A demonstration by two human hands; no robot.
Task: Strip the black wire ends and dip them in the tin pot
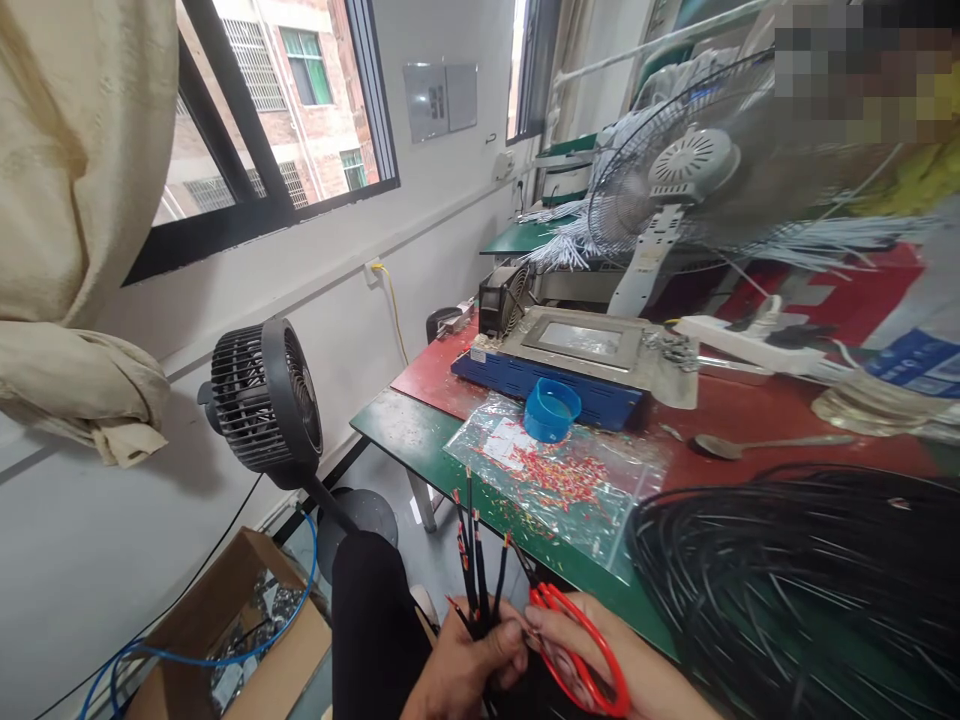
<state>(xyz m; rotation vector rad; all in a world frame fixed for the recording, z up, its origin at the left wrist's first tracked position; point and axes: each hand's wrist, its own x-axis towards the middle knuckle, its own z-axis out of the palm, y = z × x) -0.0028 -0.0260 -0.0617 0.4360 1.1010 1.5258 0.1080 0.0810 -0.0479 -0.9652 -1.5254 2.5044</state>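
Note:
My left hand (469, 655), at the bottom centre, is closed around several black cables (480, 565) that stand up from the fist. Their stripped ends show short red and yellowish wire tips. Beside it, my right hand (581, 635) holds a pair of scissors (600, 670) with red loop handles. The dark blades point up and left, close to the cable ends. The fingers of both hands nearly meet below the cables.
On the bench (405, 440) lies a clear plastic bag (622, 515) with red and yellow scraps and a blue ring-shaped container (551, 412). Coiled black cable (787, 570) fills the right. Behind stand a blue-based heating plate (555, 375), a spoon (720, 447) and a large fan (694, 160). A black fan (262, 400) and open carton (247, 600) are left.

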